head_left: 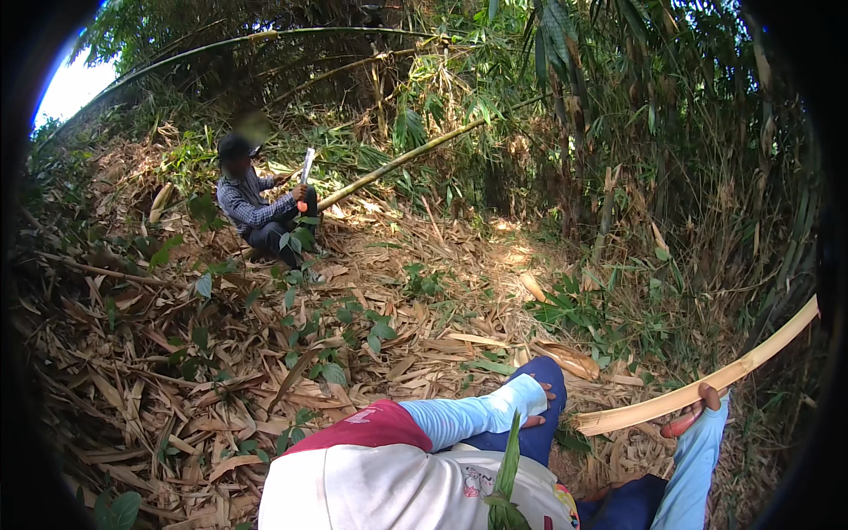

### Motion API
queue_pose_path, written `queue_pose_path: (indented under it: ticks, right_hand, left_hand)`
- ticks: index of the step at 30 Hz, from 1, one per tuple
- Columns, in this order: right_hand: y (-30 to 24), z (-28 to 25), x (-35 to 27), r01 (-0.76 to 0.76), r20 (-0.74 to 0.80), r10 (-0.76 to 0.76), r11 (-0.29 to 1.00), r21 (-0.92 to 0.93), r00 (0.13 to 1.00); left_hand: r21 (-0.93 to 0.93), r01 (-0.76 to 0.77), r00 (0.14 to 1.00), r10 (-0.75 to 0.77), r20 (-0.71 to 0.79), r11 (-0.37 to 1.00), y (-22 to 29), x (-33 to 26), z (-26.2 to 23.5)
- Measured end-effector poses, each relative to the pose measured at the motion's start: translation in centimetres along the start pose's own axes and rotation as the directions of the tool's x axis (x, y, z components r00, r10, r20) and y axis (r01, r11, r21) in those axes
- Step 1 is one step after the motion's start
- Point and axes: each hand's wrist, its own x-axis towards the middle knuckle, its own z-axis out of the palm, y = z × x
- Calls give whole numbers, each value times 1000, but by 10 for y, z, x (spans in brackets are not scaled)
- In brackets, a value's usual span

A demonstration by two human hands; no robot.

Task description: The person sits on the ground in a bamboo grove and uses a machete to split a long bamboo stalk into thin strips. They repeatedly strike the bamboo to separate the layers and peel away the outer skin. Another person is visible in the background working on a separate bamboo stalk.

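My left hand [539, 399] lies on my raised knee in dark blue trousers [558, 433], its fingers spread and holding nothing. The light blue sleeve [481, 418] reaches to that wrist. At the right, my right hand [707, 402] is closed around a long, pale split bamboo strip [640, 413]. The strip slants from beside my knee up to the right rim of the view. A reddish, rounded end [678, 425] shows below the strip at my right fingers; what it belongs to is hidden.
A person [256, 199] in a checked shirt sits at the left, holding a blade [307, 165] with an orange handle. A bamboo pole [402, 159] slopes upward beside them. Dry leaves [221, 406] and bamboo sheaths [570, 360] cover the ground. Dense bamboo [698, 177] stands at the right.
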Motion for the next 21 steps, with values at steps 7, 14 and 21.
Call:
queue_pose_path:
  ticks: [7, 14, 21]
  right_hand:
    - [0, 19, -11, 2, -135, 14, 993, 120, 991]
    - [7, 0, -3, -3, -10, 4, 994, 105, 1000]
    - [-14, 6, -17, 14, 48, -19, 996, 93, 999]
  left_hand:
    - [-18, -5, 1000, 5, -9, 1000, 13, 0, -12]
    - [-6, -7, 1000, 7, 28, 1000, -3, -2, -1]
    - [-158, -49, 998, 41, -55, 986, -19, 3, 18]
